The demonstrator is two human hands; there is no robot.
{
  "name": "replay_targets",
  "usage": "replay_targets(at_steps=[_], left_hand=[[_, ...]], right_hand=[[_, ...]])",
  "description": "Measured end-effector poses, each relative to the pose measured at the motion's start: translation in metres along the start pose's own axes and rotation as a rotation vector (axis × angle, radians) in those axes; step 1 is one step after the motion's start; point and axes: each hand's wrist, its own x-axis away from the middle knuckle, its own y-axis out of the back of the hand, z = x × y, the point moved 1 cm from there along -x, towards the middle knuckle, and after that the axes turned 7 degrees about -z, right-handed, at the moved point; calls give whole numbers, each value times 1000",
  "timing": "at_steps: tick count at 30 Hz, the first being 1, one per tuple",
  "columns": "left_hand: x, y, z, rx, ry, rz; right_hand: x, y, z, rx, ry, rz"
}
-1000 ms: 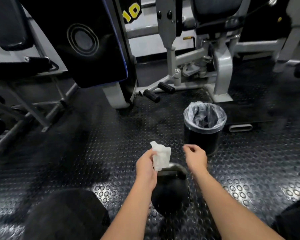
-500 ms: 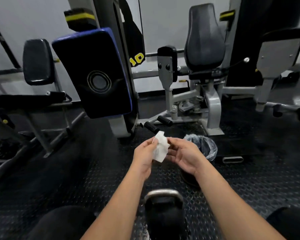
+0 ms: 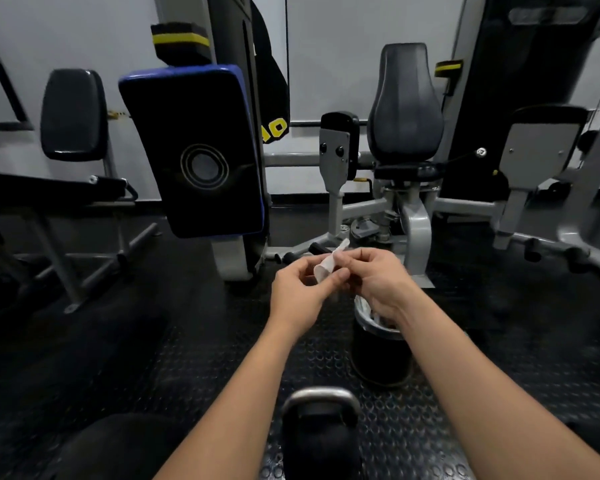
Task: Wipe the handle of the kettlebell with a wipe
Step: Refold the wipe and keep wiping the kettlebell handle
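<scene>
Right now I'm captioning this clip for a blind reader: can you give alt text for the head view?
Both hands, the left hand and right hand, pinch a crumpled white wipe in mid-air above a lined black bin. A black kettlebell with a grey handle stands untouched on the studded rubber floor between the forearms, with gym machines behind.

The only readable marking is a pair of yellow characters on the black hanging strap (image 3: pixel 273 98) behind the blue-edged pad (image 3: pixel 193 150); they look like "40", though the first figure is cut off by the pad's post and could be a different digit. The concentric-ring emblem (image 3: pixel 204 167) on the face of that pad carries no letters or numbers. The yellow stripes on the black foam blocks are plain bands without text.
</scene>
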Motion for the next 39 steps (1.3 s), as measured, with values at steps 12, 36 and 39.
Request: replay_targets(at_steps=[12, 36, 39], left_hand=[[-67, 35, 7, -134, 35, -43], [-116, 13, -10, -128, -1, -27], [-117, 8, -21, -324, -131, -2]], right_hand=[[-37, 11, 6, -28, -29, -52], [-62, 50, -19, -137, -48, 263], [-60, 34, -29, 163, -2, 343]])
